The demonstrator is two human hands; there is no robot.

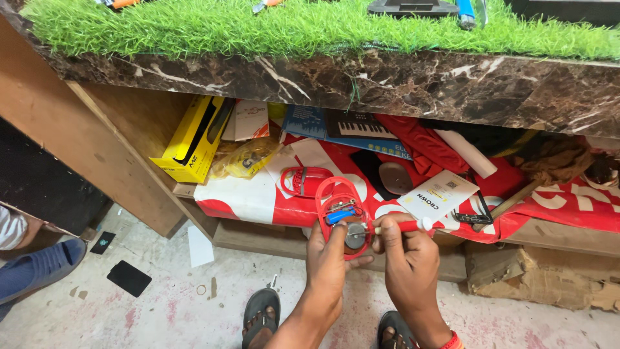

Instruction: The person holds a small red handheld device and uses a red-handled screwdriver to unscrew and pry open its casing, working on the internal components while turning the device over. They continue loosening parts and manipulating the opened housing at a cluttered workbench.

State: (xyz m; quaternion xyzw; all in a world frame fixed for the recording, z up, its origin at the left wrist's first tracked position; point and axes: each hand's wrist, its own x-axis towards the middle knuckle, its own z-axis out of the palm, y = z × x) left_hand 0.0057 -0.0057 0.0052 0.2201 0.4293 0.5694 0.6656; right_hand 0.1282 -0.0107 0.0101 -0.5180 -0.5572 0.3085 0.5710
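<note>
My left hand (328, 256) holds an opened red plastic device shell (337, 194), with a blue part and a round metal piece (354, 234) exposed inside it. My right hand (405, 253) grips a red-handled screwdriver (408, 226), its tip resting on the round metal piece. The matching red cover (305, 180) lies on the red-and-white sheet just behind the shell. Both hands are in front of a low shelf under a marble counter.
The shelf holds a yellow box (194, 139), a toy keyboard box (358, 126), a black mouse-like object (394, 178), a white card (438, 197) and a hammer (510, 201). The marble counter edge (413, 84) with green turf overhangs. My sandalled feet (261, 317) stand below; another person's shoe (35, 268) is at left.
</note>
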